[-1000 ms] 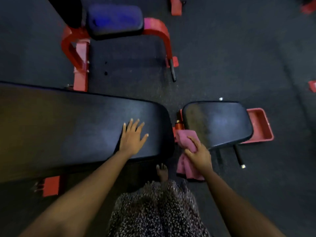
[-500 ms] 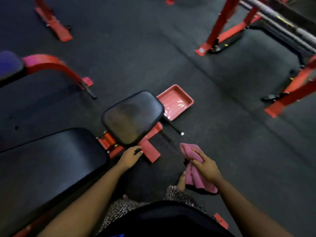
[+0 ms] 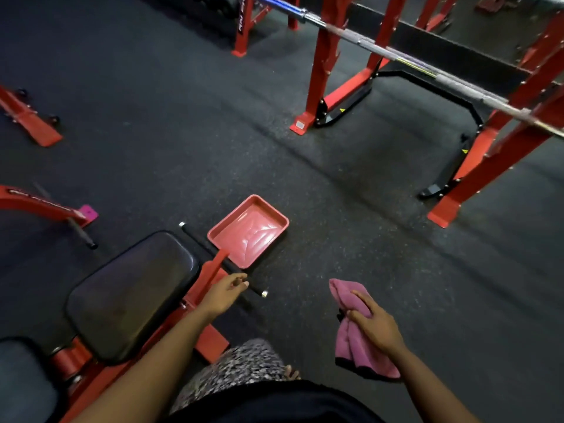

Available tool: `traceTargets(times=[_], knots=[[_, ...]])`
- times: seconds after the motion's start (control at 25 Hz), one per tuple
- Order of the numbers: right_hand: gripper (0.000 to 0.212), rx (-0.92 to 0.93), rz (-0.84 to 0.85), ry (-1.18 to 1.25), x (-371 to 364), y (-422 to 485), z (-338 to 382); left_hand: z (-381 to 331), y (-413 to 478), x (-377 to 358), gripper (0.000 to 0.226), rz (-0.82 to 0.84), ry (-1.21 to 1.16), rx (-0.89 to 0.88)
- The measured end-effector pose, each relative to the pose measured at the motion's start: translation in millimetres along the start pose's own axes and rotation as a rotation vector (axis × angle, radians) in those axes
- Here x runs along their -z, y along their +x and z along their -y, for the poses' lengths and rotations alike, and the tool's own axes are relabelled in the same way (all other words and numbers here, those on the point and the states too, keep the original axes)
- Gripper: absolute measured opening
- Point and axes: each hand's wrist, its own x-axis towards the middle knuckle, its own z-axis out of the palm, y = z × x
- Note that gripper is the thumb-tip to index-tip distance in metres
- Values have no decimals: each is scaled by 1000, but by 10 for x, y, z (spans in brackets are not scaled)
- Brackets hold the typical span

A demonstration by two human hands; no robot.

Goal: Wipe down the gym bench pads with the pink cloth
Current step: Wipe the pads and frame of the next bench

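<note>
Pink cloth (image 3: 358,340) gripped in right hand (image 3: 377,326).

Two pads (image 3: 131,294) (image 3: 24,380), one cloth (image 3: 351,352), one tray (image 3: 248,232).

Open floor (image 3: 351,239) lies ahead of my right hand (image 3: 377,328). The red tray (image 3: 248,233) and black crossbar (image 3: 258,290) crowd my left hand (image 3: 224,293).

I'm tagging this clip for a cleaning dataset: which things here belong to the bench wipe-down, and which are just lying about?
Part of the job: pink cloth, held in the right hand; seat pad; back pad at lower left.

Just lying about: red tray at the bench's end; barbell across the red rack; neighbouring red frame at left.
</note>
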Motion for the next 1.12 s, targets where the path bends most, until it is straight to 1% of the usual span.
traceTargets(times=[0.12, 0.28, 0.36, 0.44, 0.56, 0.6, 0.68, 0.8, 0.92, 0.96, 1.04, 1.12], knots=[[51, 55, 41, 10, 316, 628, 139, -12, 276, -104, 35, -22, -4, 100], [54, 189, 58, -50, 684, 1704, 499, -139, 910, -161, 36, -71, -47, 229], [56, 225, 77, -87, 948, 2319, 723, -307, 1368, -214, 35, -102, -38, 289], [57, 260, 124, -139, 1247, 2882, 955, -620, 1825, -220, 35, -111, -26, 336], [57, 309, 198, -268, 1738, 3649, 1148, -1342, 2590, -91, 36, -51, -7, 332], [57, 312, 200, -308, 1903, 3880, 1181, -1590, 2840, -2, 36, -51, 8, 297], [58, 295, 168, -339, 2266, 4369, 1282, -2111, 3402, 192, 37, -98, 11, 214], [58, 262, 78, -319, 2781, 5166, 1495, -2865, 4144, 444, 33, -163, -63, 82], [57, 321, 111, -402, 3073, 6067, 1879, -3279, 4789, 629, 31, -241, -120, 23], [57, 352, 134, -423, 3106, 6355, 2047, -3330, 4971, 703, 31, -259, -144, 36], [56, 421, 160, -429, 3113, 7093, 2533, -3383, 5403, 937, 31, -350, -221, 116], [57, 490, 210, -473, 3106, 7859, 3174, -3406, 5693, 1200, 31, -473, -305, 250]])
